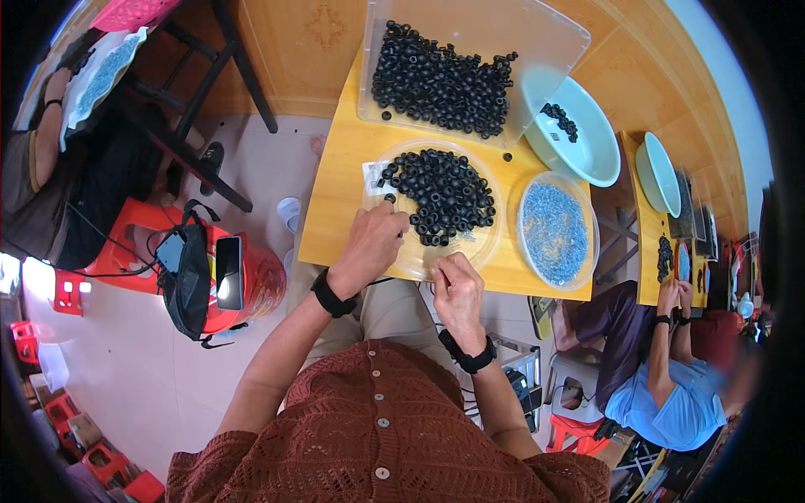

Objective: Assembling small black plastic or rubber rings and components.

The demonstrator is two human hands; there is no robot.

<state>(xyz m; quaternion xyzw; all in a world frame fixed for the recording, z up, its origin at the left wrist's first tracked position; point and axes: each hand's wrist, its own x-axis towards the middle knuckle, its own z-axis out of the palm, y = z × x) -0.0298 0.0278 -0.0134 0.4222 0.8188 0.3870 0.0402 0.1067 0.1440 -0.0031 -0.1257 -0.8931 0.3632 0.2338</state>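
My left hand (373, 239) rests on the near left rim of a clear round dish (419, 261), its fingertips pinching one small black ring (389, 199). A heap of the same black rings (444, 194) fills the dish's far half. At the dish's near edge my right hand (457, 289) has its fingers curled together over something small; what it holds is hidden. Both wrists wear black bands.
A clear rectangular tray (537, 50) holds more black rings at the back of the yellow table (335, 210). A clear dish of small blue-grey parts (553, 228) and a pale bowl (587, 138) sit to the right. A red stool (251, 277) with phones stands left. Another person (662, 386) works at right.
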